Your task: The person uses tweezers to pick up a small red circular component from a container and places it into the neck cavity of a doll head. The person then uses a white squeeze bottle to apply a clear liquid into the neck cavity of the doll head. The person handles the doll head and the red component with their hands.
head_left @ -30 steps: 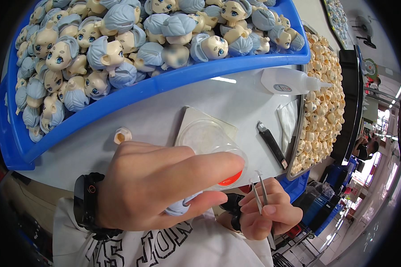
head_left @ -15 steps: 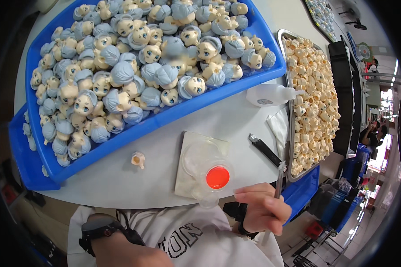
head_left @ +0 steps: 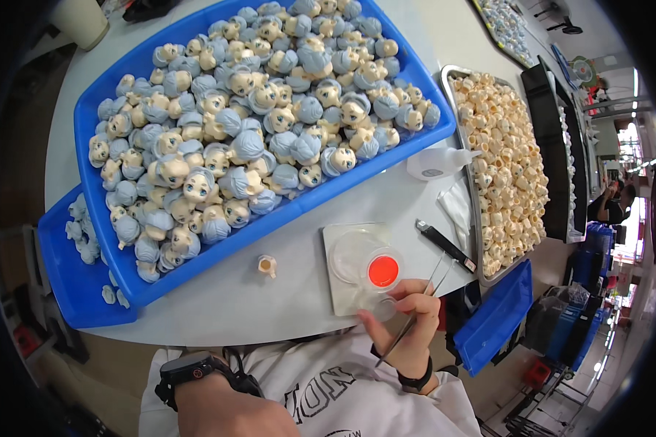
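My right hand (head_left: 407, 331) is closed around slim metal tweezers (head_left: 401, 333), whose two parted tips point up and away from me. Its fingers are beside a clear cup holding bright orange liquid (head_left: 383, 271). That cup sits among clear round dishes (head_left: 347, 258) on a pale square block (head_left: 340, 291). At the lower edge lies my left hand (head_left: 233, 416), back upward, below a black watch (head_left: 189, 370); its fingers are out of sight. A single cream-coloured hollow piece (head_left: 267, 265) rests on the table left of the block.
A big blue tray (head_left: 284, 206) of blue-haired doll heads fills the far left, above a second blue tray (head_left: 98, 306). On the right are a metal tray (head_left: 478, 218) of cream pieces, a white squeeze bottle (head_left: 437, 164), white tissue (head_left: 455, 211) and a black-handled tool (head_left: 446, 245).
The view has shifted, so the table's things appear farther right. My right hand has moved toward the orange cup and turned, with the tweezers now slanting across it.
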Demonstrator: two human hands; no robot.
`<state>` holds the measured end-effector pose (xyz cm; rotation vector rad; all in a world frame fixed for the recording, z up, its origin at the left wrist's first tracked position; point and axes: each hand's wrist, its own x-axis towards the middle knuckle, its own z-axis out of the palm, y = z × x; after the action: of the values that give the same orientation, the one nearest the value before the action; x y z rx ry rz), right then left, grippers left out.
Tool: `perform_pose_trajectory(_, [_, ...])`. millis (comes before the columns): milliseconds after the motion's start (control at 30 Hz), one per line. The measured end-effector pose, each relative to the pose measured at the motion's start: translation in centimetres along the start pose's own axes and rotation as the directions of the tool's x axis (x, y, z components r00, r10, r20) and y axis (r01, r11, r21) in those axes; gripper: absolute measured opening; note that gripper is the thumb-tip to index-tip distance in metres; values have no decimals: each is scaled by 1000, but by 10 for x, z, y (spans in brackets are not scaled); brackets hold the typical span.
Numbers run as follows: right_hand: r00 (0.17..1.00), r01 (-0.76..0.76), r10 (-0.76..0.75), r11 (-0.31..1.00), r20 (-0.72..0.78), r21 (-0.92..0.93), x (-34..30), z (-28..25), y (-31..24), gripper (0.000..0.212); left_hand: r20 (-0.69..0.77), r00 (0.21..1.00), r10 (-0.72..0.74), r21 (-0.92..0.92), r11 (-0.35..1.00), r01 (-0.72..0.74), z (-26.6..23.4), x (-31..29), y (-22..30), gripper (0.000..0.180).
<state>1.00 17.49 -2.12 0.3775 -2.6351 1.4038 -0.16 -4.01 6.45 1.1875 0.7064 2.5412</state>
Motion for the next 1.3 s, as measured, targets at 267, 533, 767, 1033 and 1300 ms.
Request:
perform_pose_trajectory(267, [962, 136, -146, 989, 229, 60, 39, -46, 15, 36, -301, 950, -88, 415, 884, 214, -14, -49, 8, 25])
perform_pose_trajectory(533, [987, 135, -139, 989, 79, 59, 32, -70, -6, 34, -696, 704, -141, 413, 724, 553, -2, -84, 1, 27])
perform_pose_trajectory(767, [830, 391, -118, 819, 545, -419, 51, -106, -8, 22, -783, 617, -71, 409, 689, 598, 16, -83, -3, 17])
perform_pose_trajectory(1033, [842, 524, -244, 584, 481, -620, 68, -83, 9, 13, -903, 424, -63, 89, 940, 330, 20, -111, -10, 24])
perform_pose_trajectory(1300, [856, 441, -353, 879, 378, -179, 6, 3, -77, 43, -909, 406, -89, 119, 880, 460, 26, -121, -10, 12])
